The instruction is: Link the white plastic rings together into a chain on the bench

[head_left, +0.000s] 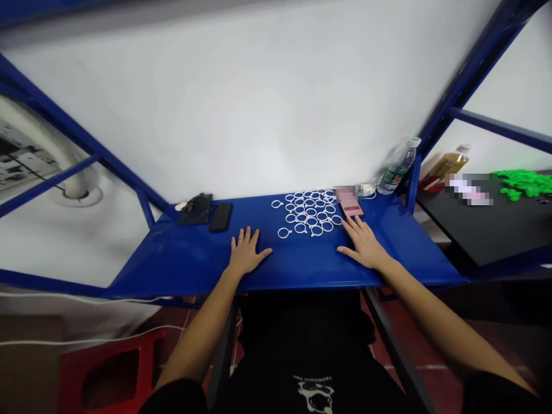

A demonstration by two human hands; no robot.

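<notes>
My left hand (pixel 245 252) lies flat on the blue table (pixel 181 261), fingers spread, holding nothing. My right hand (pixel 363 242) also rests flat and open on the table, its fingertips just below a phone with a red screen (pixel 351 207). Between and beyond the hands lie several white plastic rings (pixel 308 213) spread in a loose cluster; one ring (pixel 284 233) sits apart, nearest my left hand.
A black phone (pixel 221 217) and a dark pouch (pixel 196 209) lie at the table's back left. A clear water bottle (pixel 397 167) stands at the back right. A black table to the right holds green parts (pixel 524 183) and an amber bottle (pixel 448 164). A red stool (pixel 110 374) stands below left.
</notes>
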